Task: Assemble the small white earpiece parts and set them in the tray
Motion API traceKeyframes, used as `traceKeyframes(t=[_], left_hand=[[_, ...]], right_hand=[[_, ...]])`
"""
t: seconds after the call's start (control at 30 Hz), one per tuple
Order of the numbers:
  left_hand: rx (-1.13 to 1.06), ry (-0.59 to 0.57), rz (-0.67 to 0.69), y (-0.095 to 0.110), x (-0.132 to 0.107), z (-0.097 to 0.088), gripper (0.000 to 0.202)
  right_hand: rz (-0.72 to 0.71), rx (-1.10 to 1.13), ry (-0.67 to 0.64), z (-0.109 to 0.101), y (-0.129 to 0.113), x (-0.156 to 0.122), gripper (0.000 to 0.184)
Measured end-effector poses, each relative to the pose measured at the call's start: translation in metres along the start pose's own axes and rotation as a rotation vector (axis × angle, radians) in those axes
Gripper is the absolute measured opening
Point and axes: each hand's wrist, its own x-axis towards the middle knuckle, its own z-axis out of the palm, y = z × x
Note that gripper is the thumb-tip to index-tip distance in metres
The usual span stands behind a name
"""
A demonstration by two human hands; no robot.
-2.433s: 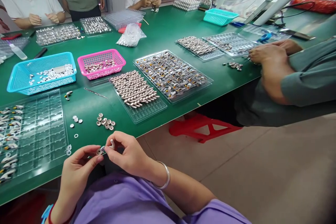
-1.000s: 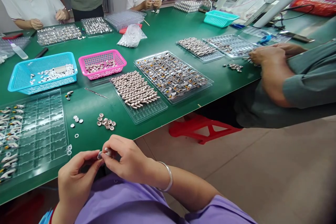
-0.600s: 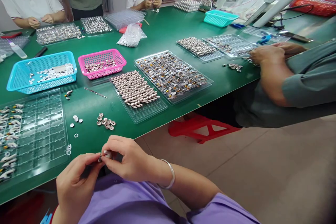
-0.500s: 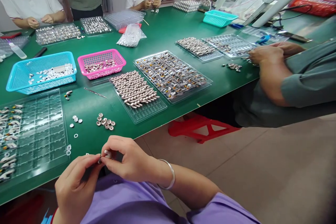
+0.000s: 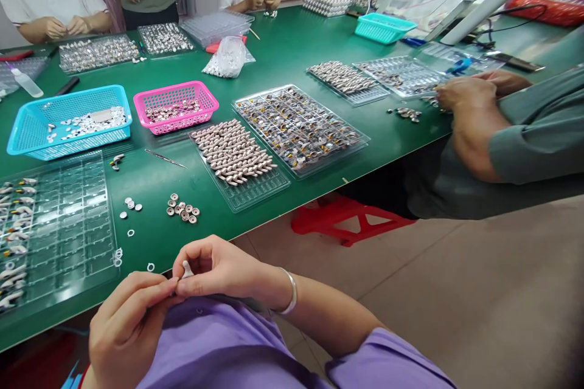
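Observation:
My right hand is closed around a small pale earbud housing, its stem pointing up between thumb and curled forefinger. Against it, my left hand pinches with thumb and fingertips; the tiny thing in that pinch is hidden. Both hands meet just off the table's front edge, above my lap. On the table beyond them lie a group of round metallic earbud caps, several white discs and thin white rings. To the left is a clear tray, partly filled with earbud parts.
Behind stand a blue basket of white parts and a pink basket of caps. Tweezers lie near a tray of pale housings and another full tray. A co-worker's hands are at the right.
The earbud housing has turned in my right fingers, so its stem now stands more upright. My left fingertips have shifted slightly and press closer against my right thumb.

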Motion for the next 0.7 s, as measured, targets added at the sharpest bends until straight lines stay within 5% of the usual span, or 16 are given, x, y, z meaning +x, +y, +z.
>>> traceKeyframes(t=[0.2, 0.47, 0.7], left_hand=[[-0.078, -0.047, -0.034, -0.005, 0.003, 0.000, 0.018], [-0.395, 0.011, -0.344, -0.012, 0.003, 0.008, 0.011], [-0.342, 0.007, -0.342, -0.010, 0.005, 0.009, 0.010]], right_hand=[[0.071, 0.170, 0.046, 0.003, 0.009, 0.000, 0.037], [0.147, 0.235, 0.053, 0.000, 0.008, 0.004, 0.042], [0.182, 0.219, 0.040, -0.001, 0.016, 0.008, 0.040]])
